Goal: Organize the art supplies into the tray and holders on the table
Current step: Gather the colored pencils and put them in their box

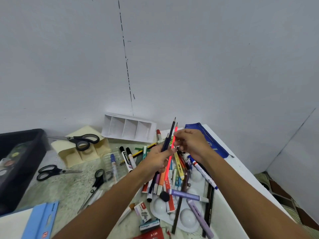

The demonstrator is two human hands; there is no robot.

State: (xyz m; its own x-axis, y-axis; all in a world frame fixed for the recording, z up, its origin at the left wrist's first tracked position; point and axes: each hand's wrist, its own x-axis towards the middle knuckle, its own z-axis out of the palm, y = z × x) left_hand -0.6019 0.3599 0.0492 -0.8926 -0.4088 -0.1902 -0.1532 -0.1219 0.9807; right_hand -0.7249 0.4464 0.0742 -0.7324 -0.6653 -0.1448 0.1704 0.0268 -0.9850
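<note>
Clutter crowds the table [72, 187] from 6 to 3 o'clock, its right edge dropping to patterned floor beside a grey wall. The left hand [156, 160] grasps a bundle of dark pencils [166, 144] at centre; the right hand [191, 144] pinches a neon pink pencil [170, 161]. The white divided holder [128, 129] stands at 12 o'clock, the cream holder [81, 152] at 10, the black tray [19, 163] at 9. Three scissors [82, 141] lie leftward.

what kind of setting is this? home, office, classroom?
Probably a home craft or study corner, though not certain. A speckled table is pushed against a bare white wall, littered with pencils, markers and scissors, with handmade-looking paper holders at the back and patterned floor tiles alongside.
</note>
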